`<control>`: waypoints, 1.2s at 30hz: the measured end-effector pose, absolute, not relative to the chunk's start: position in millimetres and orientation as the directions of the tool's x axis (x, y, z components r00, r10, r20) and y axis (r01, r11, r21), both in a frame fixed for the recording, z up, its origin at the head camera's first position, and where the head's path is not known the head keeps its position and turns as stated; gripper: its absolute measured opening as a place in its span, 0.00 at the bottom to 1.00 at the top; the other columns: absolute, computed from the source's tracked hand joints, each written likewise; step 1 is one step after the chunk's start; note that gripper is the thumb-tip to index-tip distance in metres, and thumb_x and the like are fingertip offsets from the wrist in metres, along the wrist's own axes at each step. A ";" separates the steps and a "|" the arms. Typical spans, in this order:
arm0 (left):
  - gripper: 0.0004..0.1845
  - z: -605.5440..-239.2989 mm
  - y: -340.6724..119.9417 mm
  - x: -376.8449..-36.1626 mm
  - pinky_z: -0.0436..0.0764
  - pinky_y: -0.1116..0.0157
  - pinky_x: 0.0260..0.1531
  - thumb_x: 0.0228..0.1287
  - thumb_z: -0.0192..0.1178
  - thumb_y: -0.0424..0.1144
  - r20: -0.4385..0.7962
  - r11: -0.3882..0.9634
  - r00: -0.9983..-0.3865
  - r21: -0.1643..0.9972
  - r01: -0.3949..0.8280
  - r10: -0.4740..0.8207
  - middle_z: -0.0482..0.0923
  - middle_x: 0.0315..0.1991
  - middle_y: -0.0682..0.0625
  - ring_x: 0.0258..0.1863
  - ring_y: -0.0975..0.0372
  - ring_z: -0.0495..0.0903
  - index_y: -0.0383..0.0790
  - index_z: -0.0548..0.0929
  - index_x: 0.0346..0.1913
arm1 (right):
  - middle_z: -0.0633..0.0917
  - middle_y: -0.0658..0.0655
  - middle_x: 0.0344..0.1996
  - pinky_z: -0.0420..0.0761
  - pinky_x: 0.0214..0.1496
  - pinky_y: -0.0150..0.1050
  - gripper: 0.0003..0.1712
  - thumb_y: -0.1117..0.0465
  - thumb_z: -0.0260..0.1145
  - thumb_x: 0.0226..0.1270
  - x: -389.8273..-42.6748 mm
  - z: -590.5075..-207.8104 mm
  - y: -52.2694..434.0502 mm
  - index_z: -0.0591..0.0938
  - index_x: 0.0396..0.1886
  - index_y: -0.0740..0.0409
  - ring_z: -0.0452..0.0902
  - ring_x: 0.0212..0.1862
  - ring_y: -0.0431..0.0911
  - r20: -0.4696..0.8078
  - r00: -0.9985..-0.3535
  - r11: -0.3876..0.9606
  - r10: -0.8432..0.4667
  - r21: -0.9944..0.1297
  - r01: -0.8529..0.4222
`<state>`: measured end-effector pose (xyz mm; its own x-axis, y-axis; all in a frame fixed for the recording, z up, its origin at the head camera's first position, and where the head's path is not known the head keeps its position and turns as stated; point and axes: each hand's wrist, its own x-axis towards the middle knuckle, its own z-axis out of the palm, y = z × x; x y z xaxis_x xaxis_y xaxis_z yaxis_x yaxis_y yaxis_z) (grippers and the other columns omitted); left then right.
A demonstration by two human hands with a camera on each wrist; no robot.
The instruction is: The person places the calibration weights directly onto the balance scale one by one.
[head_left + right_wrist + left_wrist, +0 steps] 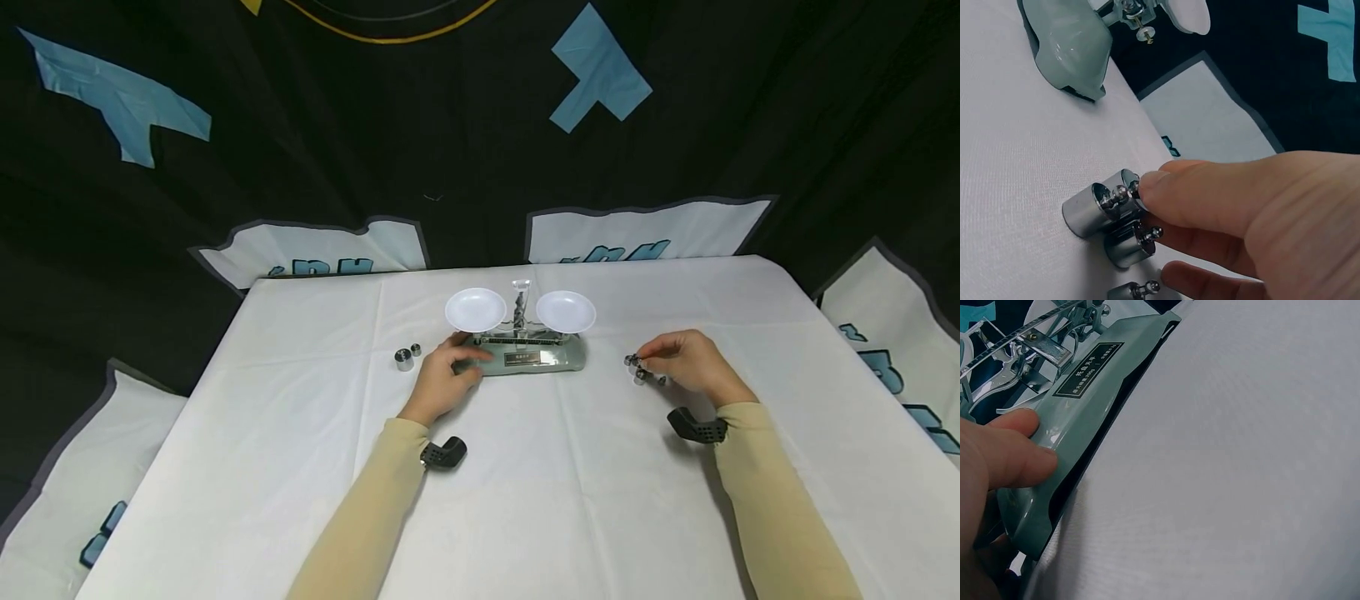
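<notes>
The right hand (693,362) pinches the knob of a small metal weight (1094,209) between thumb and a finger, the thumb tip pressed against the knob in the right wrist view, with the weight still resting on the white tablecloth (525,483). Touching that weight, on the side nearer the palm, stands a second weight (1125,245), and just below that, close under the curled fingers, lies a third, smaller weight (1130,291). Away from this grip, off toward the person's left, sits the balance scale (525,354) with its grey-green base, and the left hand (446,379) rests on the near left end of that base, fingers laid fairly straight along its edge; in the left wrist view two fingers (1019,459) press on the smooth painted surface beside a dark label plate (1088,369). Above the base rise a left white pan (476,309) and a right white pan (566,311), level with one another. Beyond the left hand, on its outer side, two more weights (407,357) stand together on the cloth, well apart from the group at the right hand. A dark backdrop with pale blue patches (600,71) hangs behind the table.
</notes>
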<state>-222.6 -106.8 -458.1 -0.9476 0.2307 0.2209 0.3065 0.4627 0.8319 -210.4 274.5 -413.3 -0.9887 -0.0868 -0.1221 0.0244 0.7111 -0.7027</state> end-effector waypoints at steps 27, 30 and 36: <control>0.14 -456.1 -107.6 -220.7 0.63 0.48 0.78 0.54 0.63 0.28 0.233 0.467 -0.943 0.824 0.321 0.236 0.71 0.73 0.37 0.76 0.45 0.67 0.36 0.90 0.44 | 0.88 0.65 0.48 0.80 0.35 0.31 0.10 0.64 0.69 0.67 -211.1 -418.9 269.9 0.88 0.44 0.64 0.79 0.37 0.41 -0.122 -0.986 0.714 -0.110 -0.700 0.007; 0.14 -457.0 -107.6 -221.1 0.63 0.48 0.78 0.54 0.63 0.28 0.227 0.468 -0.945 0.826 0.314 0.234 0.70 0.73 0.37 0.76 0.46 0.66 0.37 0.90 0.44 | 0.88 0.65 0.47 0.79 0.35 0.31 0.10 0.64 0.69 0.67 -211.2 -419.1 270.3 0.88 0.44 0.64 0.78 0.38 0.42 -0.121 -0.986 0.714 -0.114 -0.700 0.003; 0.14 -457.1 -107.4 -221.2 0.63 0.49 0.78 0.55 0.63 0.28 0.230 0.465 -0.945 0.827 0.315 0.233 0.70 0.73 0.38 0.76 0.46 0.66 0.37 0.90 0.44 | 0.88 0.64 0.46 0.78 0.33 0.32 0.09 0.64 0.68 0.68 -211.0 -419.4 271.5 0.87 0.44 0.64 0.77 0.37 0.43 -0.128 -0.986 0.721 -0.108 -0.693 0.011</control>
<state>-221.2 -107.4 -457.1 -0.9451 0.2325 0.2295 0.3153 0.4655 0.8270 -211.0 271.5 -419.4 -0.9859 -0.1077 -0.1283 0.0113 0.7212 -0.6926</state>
